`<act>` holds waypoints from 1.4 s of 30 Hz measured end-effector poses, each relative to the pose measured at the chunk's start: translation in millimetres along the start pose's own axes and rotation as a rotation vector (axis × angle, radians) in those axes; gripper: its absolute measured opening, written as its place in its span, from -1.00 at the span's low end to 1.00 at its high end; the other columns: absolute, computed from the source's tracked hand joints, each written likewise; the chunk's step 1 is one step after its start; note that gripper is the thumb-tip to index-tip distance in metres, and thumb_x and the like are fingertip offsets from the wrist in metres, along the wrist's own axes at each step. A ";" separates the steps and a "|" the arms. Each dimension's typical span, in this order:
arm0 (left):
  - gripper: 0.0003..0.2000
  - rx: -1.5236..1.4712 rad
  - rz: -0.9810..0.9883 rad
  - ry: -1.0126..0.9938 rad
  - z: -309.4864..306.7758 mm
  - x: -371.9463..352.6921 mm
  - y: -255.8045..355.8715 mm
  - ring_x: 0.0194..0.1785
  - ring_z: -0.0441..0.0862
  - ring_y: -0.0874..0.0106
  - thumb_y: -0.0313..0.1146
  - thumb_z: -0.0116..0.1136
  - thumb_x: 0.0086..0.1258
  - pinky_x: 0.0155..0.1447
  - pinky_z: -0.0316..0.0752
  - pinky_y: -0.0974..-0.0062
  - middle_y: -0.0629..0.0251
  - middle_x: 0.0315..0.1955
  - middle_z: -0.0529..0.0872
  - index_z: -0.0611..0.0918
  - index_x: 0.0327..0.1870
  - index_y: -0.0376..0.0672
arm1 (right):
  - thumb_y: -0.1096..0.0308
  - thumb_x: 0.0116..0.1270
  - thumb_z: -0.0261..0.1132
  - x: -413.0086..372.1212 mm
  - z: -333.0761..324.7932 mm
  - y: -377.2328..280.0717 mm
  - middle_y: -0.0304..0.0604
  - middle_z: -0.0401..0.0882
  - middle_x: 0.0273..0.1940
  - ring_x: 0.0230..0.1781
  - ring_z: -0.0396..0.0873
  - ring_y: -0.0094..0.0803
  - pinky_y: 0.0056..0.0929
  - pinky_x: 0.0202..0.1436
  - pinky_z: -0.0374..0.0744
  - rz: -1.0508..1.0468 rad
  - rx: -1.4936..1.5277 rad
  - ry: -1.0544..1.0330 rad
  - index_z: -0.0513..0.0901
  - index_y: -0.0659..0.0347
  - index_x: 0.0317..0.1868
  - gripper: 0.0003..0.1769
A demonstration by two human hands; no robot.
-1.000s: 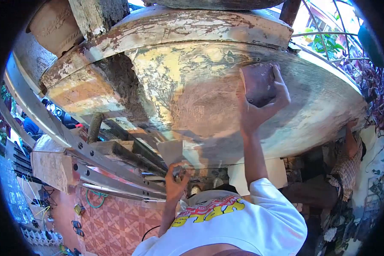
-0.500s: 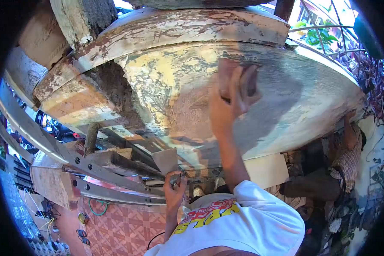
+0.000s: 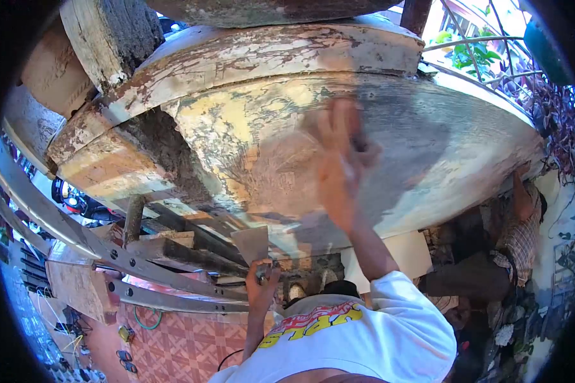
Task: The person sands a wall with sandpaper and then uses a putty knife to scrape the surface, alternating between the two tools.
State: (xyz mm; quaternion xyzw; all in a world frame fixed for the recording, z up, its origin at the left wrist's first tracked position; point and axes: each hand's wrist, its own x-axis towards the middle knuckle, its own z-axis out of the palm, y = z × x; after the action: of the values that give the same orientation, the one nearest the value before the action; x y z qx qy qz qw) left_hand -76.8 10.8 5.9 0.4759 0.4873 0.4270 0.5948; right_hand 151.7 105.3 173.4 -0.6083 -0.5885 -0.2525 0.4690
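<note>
Across the view stretches a curved, worn surface that looks like a boat hull (image 3: 421,159), with flaking yellow and grey paint. My right hand (image 3: 338,166) is raised against its middle, blurred by motion. Under those fingers is a reddish-brown piece of sandpaper (image 3: 347,116), partly hidden. Lower down, my left hand (image 3: 260,285) is closed round the handle of a putty knife (image 3: 252,242). Its broad blade points up, below the hull.
A metal ladder (image 3: 83,223) slants along the left beside wooden beams (image 3: 179,252). Another person (image 3: 517,249) crouches under the hull at right. Patterned tiles (image 3: 185,345) cover the floor; a pale board (image 3: 396,255) lies beneath the hull. Vines (image 3: 549,121) hang at right.
My right hand has shifted slightly down along the hull with the sandpaper. The left hand still holds the putty knife in nearly the same place. The view has tilted a little.
</note>
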 end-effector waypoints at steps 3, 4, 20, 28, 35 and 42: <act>-0.75 0.143 0.171 -0.025 -9.2 7.9 -21.0 -0.78 0.40 0.60 -0.56 0.21 0.31 -0.72 0.30 0.57 0.38 -0.56 0.52 0.50 -0.03 -0.13 | 0.58 0.19 0.20 19.6 -22.3 -26.1 0.07 0.27 0.42 0.29 0.42 0.00 0.18 0.37 0.21 0.548 0.432 0.055 0.38 0.18 0.39 -0.32; -0.75 0.197 0.143 0.007 -11.7 7.1 -25.2 -0.51 0.46 0.58 -0.55 0.22 0.30 -0.46 0.39 0.55 0.34 -0.45 0.58 0.51 -0.04 -0.14 | 0.58 0.19 0.20 16.4 -21.9 -24.7 0.07 0.27 0.42 0.29 0.42 0.00 0.18 0.37 0.21 0.553 0.430 0.046 0.38 0.18 0.39 -0.32; -0.77 0.033 0.030 0.073 -4.3 -4.7 -28.2 -0.52 0.46 0.69 -0.48 0.29 0.31 -0.52 0.34 0.70 0.41 -0.45 0.59 0.55 -0.06 -0.15 | 0.63 0.17 0.16 -1.3 20.7 21.7 0.07 0.59 0.08 -0.21 0.53 -0.11 -0.14 -0.03 0.48 -0.007 0.186 0.224 0.54 0.26 0.18 -0.50; -0.75 0.170 0.055 0.074 2.9 -0.5 -15.8 -0.46 0.47 0.65 -0.51 0.28 0.28 -0.46 0.41 0.65 0.39 -0.46 0.56 0.55 -0.05 -0.14 | 0.49 0.16 0.20 3.3 8.9 18.7 -0.26 0.36 0.40 0.28 0.42 -0.32 -0.02 0.19 0.23 -0.105 0.018 0.077 0.49 0.09 0.32 -0.37; -0.76 0.054 -0.133 0.065 7.4 -13.5 -12.8 -0.63 0.41 0.68 -0.49 0.26 0.31 -0.64 0.29 0.66 0.39 -0.45 0.57 0.54 -0.04 -0.12 | 0.59 0.19 0.15 0.5 -14.5 0.4 -0.14 0.30 0.43 0.37 0.35 -0.17 0.16 0.29 0.14 -0.052 -0.017 -0.110 0.42 0.10 0.37 -0.33; -0.75 0.235 0.295 -0.040 22.9 -1.1 -2.7 -0.50 0.40 0.67 -0.52 0.27 0.27 -0.44 0.33 0.65 0.42 -0.48 0.52 0.53 -0.06 -0.12 | 0.56 0.26 0.14 -24.7 -0.4 31.6 -0.16 0.37 0.39 0.12 0.51 -0.12 0.03 0.32 0.15 -0.097 -0.108 -0.031 0.48 0.09 0.33 -0.42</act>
State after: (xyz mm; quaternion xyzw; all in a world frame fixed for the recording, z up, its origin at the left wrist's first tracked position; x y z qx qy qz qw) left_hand -54.3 5.8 5.1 0.6167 0.4469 0.4402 0.4756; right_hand 177.4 97.4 143.7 -0.6074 -0.6101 -0.2967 0.4134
